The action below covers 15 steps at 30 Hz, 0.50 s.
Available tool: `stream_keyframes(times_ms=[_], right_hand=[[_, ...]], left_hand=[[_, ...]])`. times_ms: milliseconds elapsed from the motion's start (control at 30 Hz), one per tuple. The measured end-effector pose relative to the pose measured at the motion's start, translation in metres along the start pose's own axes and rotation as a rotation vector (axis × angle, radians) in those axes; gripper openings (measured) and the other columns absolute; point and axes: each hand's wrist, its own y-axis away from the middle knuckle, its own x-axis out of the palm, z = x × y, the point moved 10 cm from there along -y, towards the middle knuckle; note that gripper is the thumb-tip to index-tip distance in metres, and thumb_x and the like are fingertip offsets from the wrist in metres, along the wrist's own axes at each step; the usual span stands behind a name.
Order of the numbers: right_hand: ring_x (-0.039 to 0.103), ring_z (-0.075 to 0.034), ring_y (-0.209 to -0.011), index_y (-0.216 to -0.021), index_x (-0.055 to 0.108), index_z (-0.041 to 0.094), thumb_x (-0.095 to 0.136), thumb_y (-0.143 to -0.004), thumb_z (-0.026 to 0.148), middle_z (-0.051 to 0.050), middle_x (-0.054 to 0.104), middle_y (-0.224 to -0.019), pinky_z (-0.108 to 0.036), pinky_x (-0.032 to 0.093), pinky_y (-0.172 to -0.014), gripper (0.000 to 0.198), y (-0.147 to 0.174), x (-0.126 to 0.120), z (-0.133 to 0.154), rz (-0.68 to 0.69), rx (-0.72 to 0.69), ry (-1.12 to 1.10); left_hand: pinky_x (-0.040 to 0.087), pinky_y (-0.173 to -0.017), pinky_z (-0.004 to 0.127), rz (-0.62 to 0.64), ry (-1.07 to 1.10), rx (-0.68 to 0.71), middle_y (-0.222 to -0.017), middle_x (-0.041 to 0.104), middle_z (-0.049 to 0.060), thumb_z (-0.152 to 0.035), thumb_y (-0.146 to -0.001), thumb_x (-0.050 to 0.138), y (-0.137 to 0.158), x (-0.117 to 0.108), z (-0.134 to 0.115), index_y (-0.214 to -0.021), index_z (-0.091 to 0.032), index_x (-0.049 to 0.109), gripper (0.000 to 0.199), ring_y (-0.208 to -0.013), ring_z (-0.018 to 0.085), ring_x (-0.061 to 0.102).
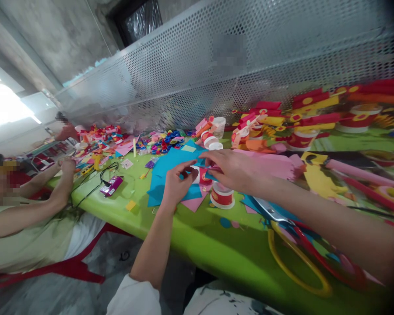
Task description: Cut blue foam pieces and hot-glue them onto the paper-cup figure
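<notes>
My left hand (179, 181) is closed, fingers curled and thumb near the fingertips, at the white edge of a red-and-white paper cup (203, 176); what it grips, if anything, is hidden. Facing it, my right hand (228, 168) pinches a small piece of blue paper (211, 173) just over that cup. A second red-and-white cup (222, 197) stands upright below my right hand. Blue paper sheets (166, 168) lie beneath and behind my left hand, with pink paper (194, 202) partly under them. Scissors (282, 223) with yellow and red handles lie open under my right forearm.
A purple device (111, 187) with black cables sits to the left on the green table (190, 232). Finished-looking paper-and-cup crafts (302, 127) line the back by a perforated metal panel (190, 74). Another person's arms (59, 183) rest at the table's left.
</notes>
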Motion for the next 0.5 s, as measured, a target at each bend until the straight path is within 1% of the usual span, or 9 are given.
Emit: stream_keyframes(times_ms=[100,233,400,500], right_hand=[[0.069,-0.027,-0.094,-0.129,0.063,0.022,0.058,-0.091,0.012,-0.004,0.076,-0.1,-0.038,0.052,-0.078,0.04,0.0003,0.0005,0.0019,0.028,0.008,0.005],[0.069,-0.027,-0.095,-0.129,0.064,0.023,0.06,-0.089,0.013,-0.004,0.077,-0.1,-0.038,0.049,-0.076,0.04,-0.0009,0.0002,0.0039,0.036,0.003,0.02],[0.071,-0.027,-0.091,-0.127,0.065,0.023,0.06,-0.093,0.021,-0.005,0.078,-0.096,-0.037,0.048,-0.075,0.035,-0.0022,0.0065,0.0024,0.087,0.012,0.08],[0.071,-0.027,-0.089,-0.124,0.067,0.022,0.06,-0.092,0.023,-0.006,0.078,-0.095,-0.037,0.048,-0.076,0.033,-0.0026,0.0032,0.0023,0.05,0.039,0.097]], left_hand=[[0.05,-0.066,0.028,0.007,-0.019,0.005,-0.091,0.078,0.005,-0.031,-0.083,0.075,-0.0011,0.0,-0.0002,-0.098,-0.021,0.082,0.019,-0.069,0.014,0.058],[0.05,-0.065,0.028,0.01,-0.024,0.002,-0.085,0.077,0.003,-0.032,-0.081,0.077,-0.0023,-0.0003,-0.0003,-0.085,-0.021,0.079,0.011,-0.068,0.014,0.057],[0.047,-0.065,0.027,0.023,-0.006,-0.009,-0.082,0.074,0.002,-0.033,-0.079,0.08,-0.0017,0.0004,-0.0024,-0.08,-0.021,0.076,0.013,-0.066,0.013,0.054],[0.047,-0.068,0.028,0.011,0.038,-0.02,-0.087,0.074,0.003,-0.034,-0.078,0.081,-0.0008,-0.0003,-0.0028,-0.079,-0.021,0.074,0.015,-0.069,0.013,0.054]])
